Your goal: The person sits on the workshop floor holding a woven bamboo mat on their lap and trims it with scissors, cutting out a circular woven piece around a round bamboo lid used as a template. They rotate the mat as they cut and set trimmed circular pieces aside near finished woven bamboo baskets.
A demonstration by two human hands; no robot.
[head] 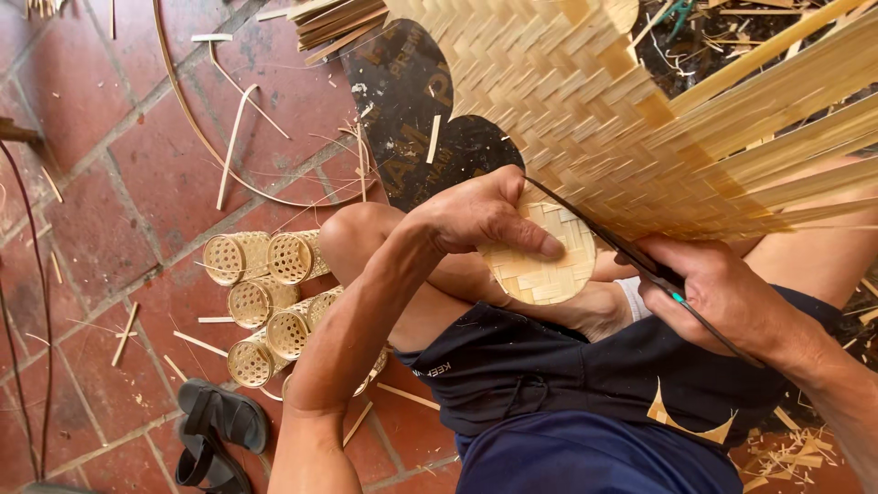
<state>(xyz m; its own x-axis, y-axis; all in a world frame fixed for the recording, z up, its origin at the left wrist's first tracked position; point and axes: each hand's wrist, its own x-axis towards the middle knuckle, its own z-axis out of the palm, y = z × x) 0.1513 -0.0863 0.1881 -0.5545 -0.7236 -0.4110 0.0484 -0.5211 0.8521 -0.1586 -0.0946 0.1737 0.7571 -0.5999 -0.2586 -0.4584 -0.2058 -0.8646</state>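
**Cutting a round from the woven mat**

My left hand [480,220] presses on a woven bamboo disc [540,265], thumb on top, grip clenched on its edge. It sits at the lower edge of the big woven bamboo mat [585,101], over my knee. My right hand [722,297], just right of the disc, is closed round dark scissors [631,252], blades at the disc's rim. Left of the disc, on the tiled floor [119,165]: approx 6 small openwork bamboo baskets [265,302], w/ black sandals [215,430] below them. A black sheet w/ yellowish lettering [412,110] lies under the mat.
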